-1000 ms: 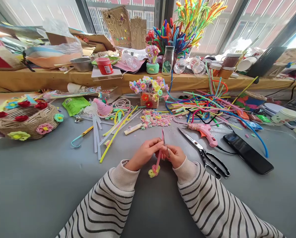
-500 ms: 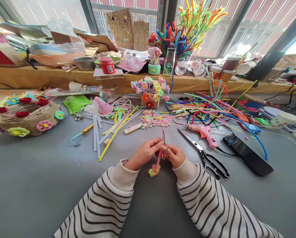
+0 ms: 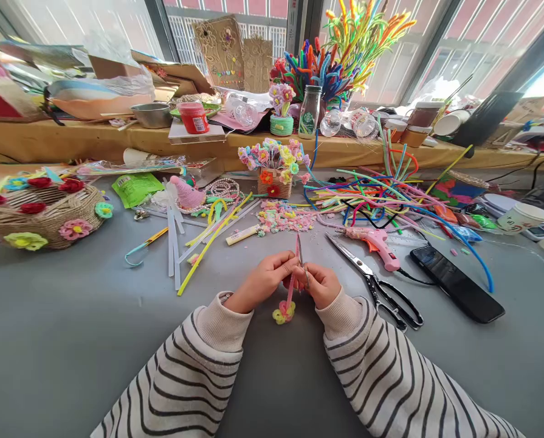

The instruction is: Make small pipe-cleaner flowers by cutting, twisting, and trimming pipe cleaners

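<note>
My left hand and my right hand meet over the grey table, both pinched on a pink pipe-cleaner stem. The stem points up between my fingertips alongside a thin grey wire. At its lower end hangs a small yellow and pink flower, just above the table. Both arms wear striped sleeves with cream cuffs.
Black-handled scissors, a pink glue gun and a black phone lie to the right. Loose pipe cleaners spread behind them. A woven basket with flowers stands at the left; a small flower basket sits behind my hands.
The hands hold the stem in almost the same place; only the view has shifted slightly.
</note>
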`<state>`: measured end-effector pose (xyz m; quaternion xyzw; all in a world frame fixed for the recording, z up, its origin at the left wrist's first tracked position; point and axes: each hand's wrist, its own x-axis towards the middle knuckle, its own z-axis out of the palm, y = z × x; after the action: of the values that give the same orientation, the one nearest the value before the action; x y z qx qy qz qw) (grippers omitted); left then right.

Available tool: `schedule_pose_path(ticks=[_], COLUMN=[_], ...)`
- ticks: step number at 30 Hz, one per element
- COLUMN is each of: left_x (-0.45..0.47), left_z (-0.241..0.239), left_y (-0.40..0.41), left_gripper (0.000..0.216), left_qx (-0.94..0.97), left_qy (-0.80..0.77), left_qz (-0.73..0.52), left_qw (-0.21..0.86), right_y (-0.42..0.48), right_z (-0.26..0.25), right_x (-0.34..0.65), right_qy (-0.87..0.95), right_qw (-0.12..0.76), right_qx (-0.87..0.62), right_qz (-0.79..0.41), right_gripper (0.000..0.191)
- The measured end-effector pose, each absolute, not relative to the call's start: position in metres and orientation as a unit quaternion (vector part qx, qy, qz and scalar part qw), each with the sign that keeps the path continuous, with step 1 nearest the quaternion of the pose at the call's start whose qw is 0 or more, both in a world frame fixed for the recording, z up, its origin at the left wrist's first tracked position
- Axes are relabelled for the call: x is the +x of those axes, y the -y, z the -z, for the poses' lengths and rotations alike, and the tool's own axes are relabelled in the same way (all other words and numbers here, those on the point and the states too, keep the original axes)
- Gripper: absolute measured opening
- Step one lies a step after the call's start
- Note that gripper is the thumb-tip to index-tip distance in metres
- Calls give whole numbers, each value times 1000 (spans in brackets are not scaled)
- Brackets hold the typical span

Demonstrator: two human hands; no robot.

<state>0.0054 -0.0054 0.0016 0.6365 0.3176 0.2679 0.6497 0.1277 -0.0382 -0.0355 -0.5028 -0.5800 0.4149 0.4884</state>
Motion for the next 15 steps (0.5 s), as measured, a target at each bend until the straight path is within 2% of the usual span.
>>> schedule_pose_path(ticks=[7,15], left_x=[7,6], left_z=[0,0], left_y=[5,5], left_gripper=[18,21], left_qx=[632,635], left_qy=[-320,-318], left_qz=[-289,-306], left_qw=[644,634], right_y=[36,39], right_z=[39,35], right_x=[129,129], right_qy=[579,574], right_qw=[475,478], right_qx=[-538,-516], right_qz=[-387,-420], right_gripper=[40,42])
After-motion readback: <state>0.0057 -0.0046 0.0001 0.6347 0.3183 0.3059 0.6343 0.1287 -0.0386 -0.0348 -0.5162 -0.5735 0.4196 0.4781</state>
